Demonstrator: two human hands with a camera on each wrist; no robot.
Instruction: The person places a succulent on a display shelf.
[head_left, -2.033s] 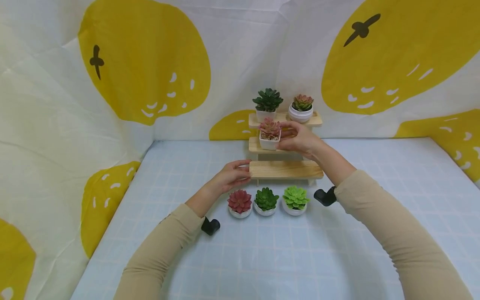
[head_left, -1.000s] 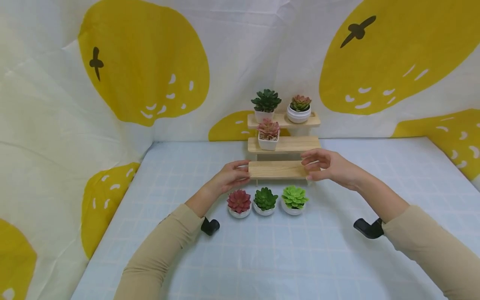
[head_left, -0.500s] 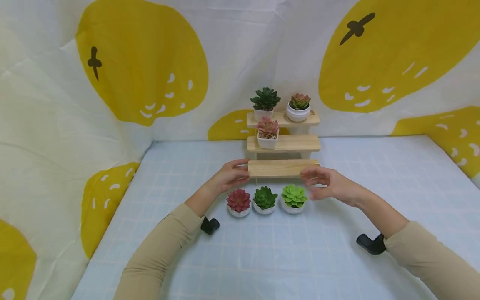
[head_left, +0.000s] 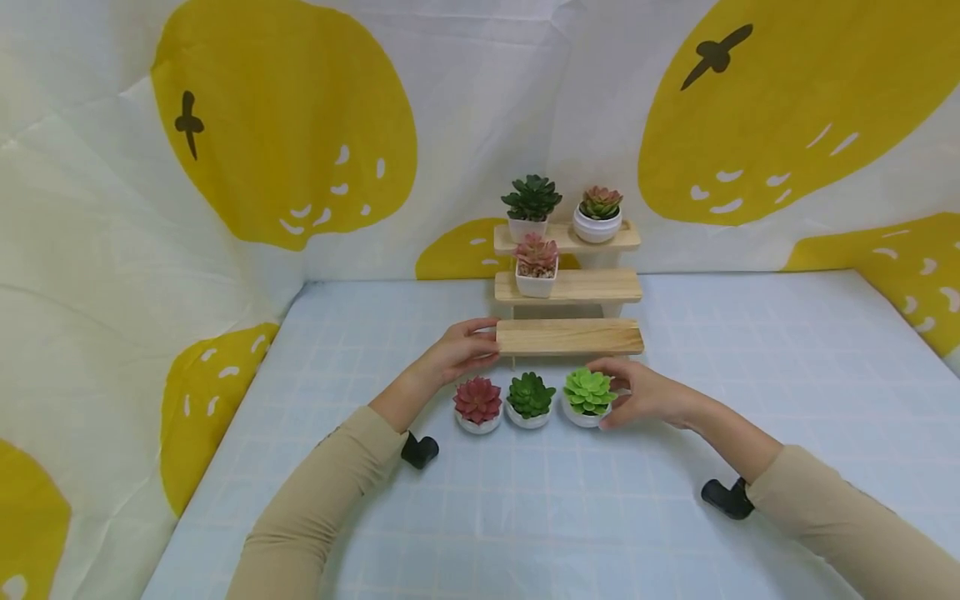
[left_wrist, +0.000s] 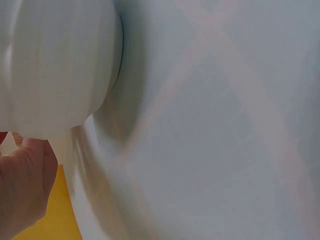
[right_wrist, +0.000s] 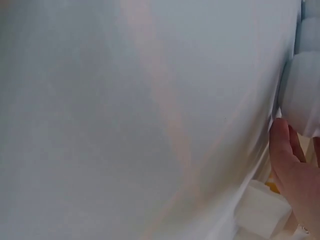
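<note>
A three-step wooden plant stand (head_left: 570, 336) stands at the back of the table. My left hand (head_left: 459, 350) grips the left end of its lowest step. My right hand (head_left: 645, 394) is curled round the right side of a potted bright green succulent (head_left: 588, 390) in front of the stand; in the right wrist view the thumb meets the white pot (right_wrist: 302, 95). Left of it in the same row stand a dark green succulent (head_left: 531, 395) and a red succulent (head_left: 477, 401), both in white pots. The left wrist view shows a white pot (left_wrist: 55, 60) close up.
On the top step are a dark green succulent (head_left: 532, 198) and a red-green one (head_left: 601, 205). A pink succulent (head_left: 536, 258) in a square pot sits on the middle step's left. Behind hangs a white cloth (head_left: 480, 108) with yellow fruit shapes.
My right hand let go of the pink succulent on the middle step, then came down and forward to the bright green succulent. The left hand has stayed on the stand.
</note>
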